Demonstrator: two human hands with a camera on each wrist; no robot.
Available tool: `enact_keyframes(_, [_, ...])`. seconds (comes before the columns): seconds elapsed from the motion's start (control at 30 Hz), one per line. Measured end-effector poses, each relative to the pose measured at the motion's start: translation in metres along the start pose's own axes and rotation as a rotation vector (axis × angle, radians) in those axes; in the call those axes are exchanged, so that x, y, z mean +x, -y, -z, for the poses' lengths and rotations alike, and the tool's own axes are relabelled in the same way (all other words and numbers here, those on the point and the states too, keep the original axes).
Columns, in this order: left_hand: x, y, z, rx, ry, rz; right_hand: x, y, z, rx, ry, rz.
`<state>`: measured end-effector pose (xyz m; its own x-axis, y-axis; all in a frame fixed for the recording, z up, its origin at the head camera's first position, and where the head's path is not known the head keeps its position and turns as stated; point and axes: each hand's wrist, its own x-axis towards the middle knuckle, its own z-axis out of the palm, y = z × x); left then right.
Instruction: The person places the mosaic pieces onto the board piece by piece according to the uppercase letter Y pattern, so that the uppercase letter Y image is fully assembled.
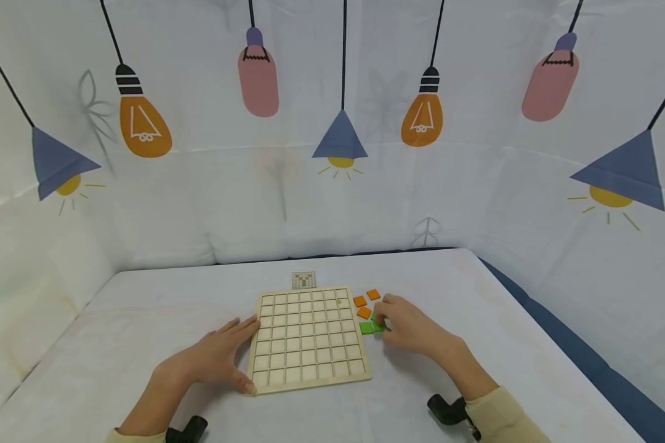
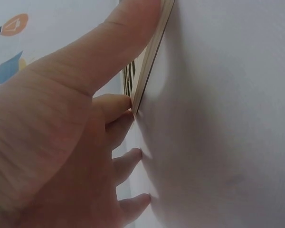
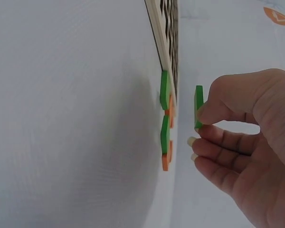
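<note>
A light wooden grid board with rows of square cells lies on the white table. My left hand rests at its left side, fingers spread, the thumb at the near-left corner and fingertips along the edge. Raised off the table, a green square tile is pinched between the thumb and fingers of my right hand. Beside the board's right edge lie a green tile and another green tile, partly hidden by the right hand in the head view. Three orange tiles lie just beyond them.
A small printed pattern card lies behind the board's far edge. White cloth walls with printed lamps stand behind the table and at its sides. Black wrist devices sit on both forearms.
</note>
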<state>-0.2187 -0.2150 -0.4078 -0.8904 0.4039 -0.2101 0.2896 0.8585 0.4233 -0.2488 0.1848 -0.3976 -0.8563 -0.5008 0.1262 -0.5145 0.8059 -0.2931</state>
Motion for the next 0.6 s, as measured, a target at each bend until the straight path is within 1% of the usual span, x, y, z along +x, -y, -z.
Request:
enact_keyframes(0.1, [0.0006, 0.0008, -0.0002, -0.001, 0.0, 0.004, 0.0012, 0.0018, -0.0002, 0.0, -0.007, 0.012])
enact_keyframes(0.37, [0.0002, 0.0012, -0.0009, -0.028, 0.002, -0.025, 0.0026, 0.0077, 0.0006, 0.005, -0.022, 0.039])
enact_keyframes(0.6, [-0.001, -0.0008, 0.0007, -0.068, 0.023, -0.008, 0.0048, 0.0103, -0.0001, 0.004, -0.024, 0.038])
